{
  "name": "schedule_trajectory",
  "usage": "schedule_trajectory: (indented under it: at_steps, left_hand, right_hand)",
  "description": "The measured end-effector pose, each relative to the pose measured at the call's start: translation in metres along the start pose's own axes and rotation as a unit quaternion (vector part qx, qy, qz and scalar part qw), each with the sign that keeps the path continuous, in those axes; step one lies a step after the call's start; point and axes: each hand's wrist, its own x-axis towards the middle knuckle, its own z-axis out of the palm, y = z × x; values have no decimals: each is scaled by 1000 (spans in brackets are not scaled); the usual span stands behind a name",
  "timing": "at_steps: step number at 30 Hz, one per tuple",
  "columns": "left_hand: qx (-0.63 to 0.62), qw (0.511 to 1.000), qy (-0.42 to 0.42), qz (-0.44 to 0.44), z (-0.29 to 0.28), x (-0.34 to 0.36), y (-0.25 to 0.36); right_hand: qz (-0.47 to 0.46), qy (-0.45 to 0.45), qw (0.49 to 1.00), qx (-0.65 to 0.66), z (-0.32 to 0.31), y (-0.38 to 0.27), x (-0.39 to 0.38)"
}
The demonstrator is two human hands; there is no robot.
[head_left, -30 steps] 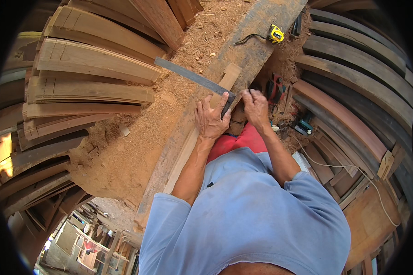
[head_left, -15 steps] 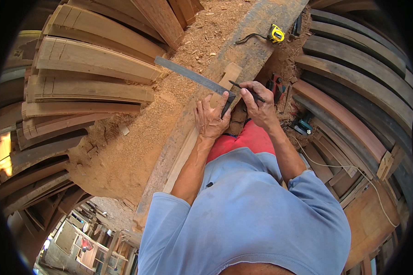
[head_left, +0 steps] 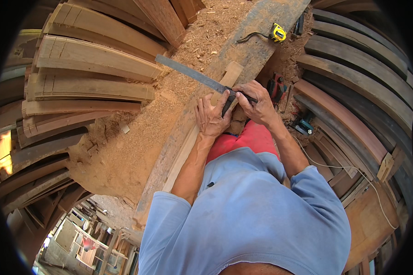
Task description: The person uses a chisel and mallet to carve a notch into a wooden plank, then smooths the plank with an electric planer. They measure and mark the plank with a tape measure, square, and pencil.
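Note:
A metal try square [head_left: 192, 73] with a dark stock lies across a narrow pale wood strip [head_left: 232, 72], which rests lengthwise on the worn bench plank [head_left: 261, 23]. My left hand [head_left: 211, 117] is closed on the square's stock, thumb along its corner and fingers over the strip. Against that corner, my right hand [head_left: 258, 105] pinches a slim dark marking tool [head_left: 250, 98]; its tip meets the square's blade, and whether it touches the wood cannot be made out.
Toward the plank's far end sits a yellow tape measure [head_left: 277, 33] with a black strap. On the right are a red power tool [head_left: 276, 87], a teal power tool [head_left: 304, 124], a pale cord [head_left: 335, 166] and stacked boards [head_left: 358, 75]. More boards [head_left: 96, 59] fill the left, beside sawdust [head_left: 133, 160].
My right hand has moved left and slightly down, bringing the marking tool to the square's corner. The left hand and the square have stayed nearly still.

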Motion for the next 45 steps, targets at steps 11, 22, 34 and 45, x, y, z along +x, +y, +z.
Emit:
schedule_trajectory:
  at_steps: [11,22,34,45]
  left_hand:
    - [16,1000,0,1,2,-1,2]
    - [37,999,2,1,7,-3,2]
    - [7,1000,5,8,3,0,2]
    - [2,1000,7,6,2,-1,1]
  right_hand:
    - [8,43,999,28,2,6,-1]
    - [-7,7,1000,15,10,10,6]
    - [-25,-41,997,-59,-17,3,5]
    - [62,27,997,-21,-9,-11,1]
